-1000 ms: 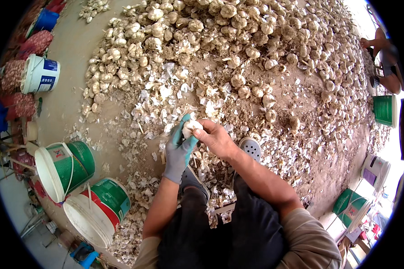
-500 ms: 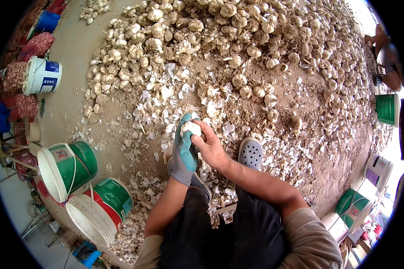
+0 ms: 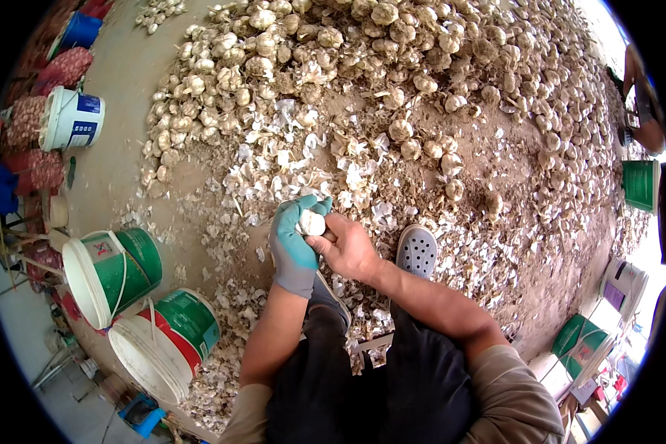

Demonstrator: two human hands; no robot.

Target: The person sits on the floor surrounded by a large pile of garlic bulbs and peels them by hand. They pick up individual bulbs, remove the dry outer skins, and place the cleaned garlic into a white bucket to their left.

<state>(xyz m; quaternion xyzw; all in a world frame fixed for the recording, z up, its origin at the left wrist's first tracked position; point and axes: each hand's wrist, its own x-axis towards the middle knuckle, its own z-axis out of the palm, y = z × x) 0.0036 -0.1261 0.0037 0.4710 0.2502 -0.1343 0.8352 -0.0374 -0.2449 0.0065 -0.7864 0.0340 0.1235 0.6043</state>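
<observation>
Bright daylight; R edge blown out; fisheye bend, blk corners.

left hand [image 3: 293,243]: gloved, near frame centre, fingers curled | right hand [image 3: 350,249]: bare, just beside it, thumb and fingers bent inward | left forearm [image 3: 269,337]: steep, up from lower centre | right forearm [image 3: 431,302]: slanting up-left from lower right

A green and white bucket [image 3: 137,260] is standing on the left, and a bucket with a red stripe [image 3: 172,337] is sitting just beside it. Farther up, a white bucket [image 3: 68,118] with blue patches is standing near full red net bags [image 3: 65,68]. A small green bucket [image 3: 638,185] is sitting on the far right.
</observation>
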